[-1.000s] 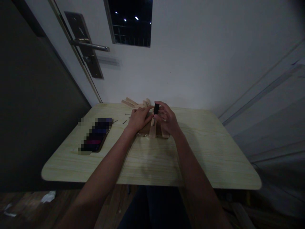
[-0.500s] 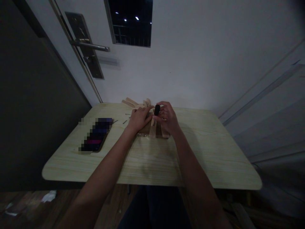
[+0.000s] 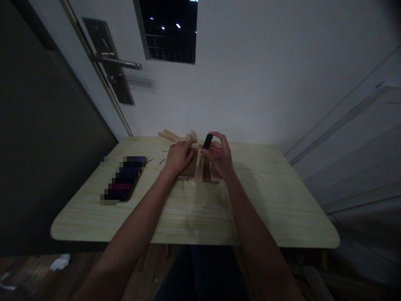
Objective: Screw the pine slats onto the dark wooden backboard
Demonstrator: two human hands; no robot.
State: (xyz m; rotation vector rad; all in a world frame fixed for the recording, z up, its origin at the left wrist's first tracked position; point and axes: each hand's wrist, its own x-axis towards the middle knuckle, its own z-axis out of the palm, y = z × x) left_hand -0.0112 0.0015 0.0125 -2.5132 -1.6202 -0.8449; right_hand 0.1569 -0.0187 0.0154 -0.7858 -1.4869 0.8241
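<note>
Fingers [image 3: 218, 135] of my right hand [image 3: 222, 155]: closed on one black-handled screwdriver [image 3: 208, 141], forefinger at the upper end, thumb low by the shaft; tool tilted, top leaning right, over the pale wooden strip [image 3: 198, 172]; whether its tip touches, too small to tell; judged light and stiff, the thin shaft likelier to slip than the handle; best taken round the handle, in line with the shaft.

Left hand [image 3: 177, 156]: palm down on the left part of the brown board [image 3: 185, 172]; fingers near together, thumb a little apart, clamped on nothing that I can see.

Pale wooden strip: one, lying lengthwise on the board, between my hands; judged light, rigid, liable to split near an end; best steadied by its long edges.

Second wooden strip [image 3: 214, 174]: to its right, partly hidden by my right hand.

Brown board: flat on the table [image 3: 282, 200]; judged firm; best held at a side.

Farther out: loose wooden pieces [image 3: 171, 134], beyond my left hand; screws or nails [image 3: 162, 161], left of it; phone [image 3: 123, 182], farther left.
</note>
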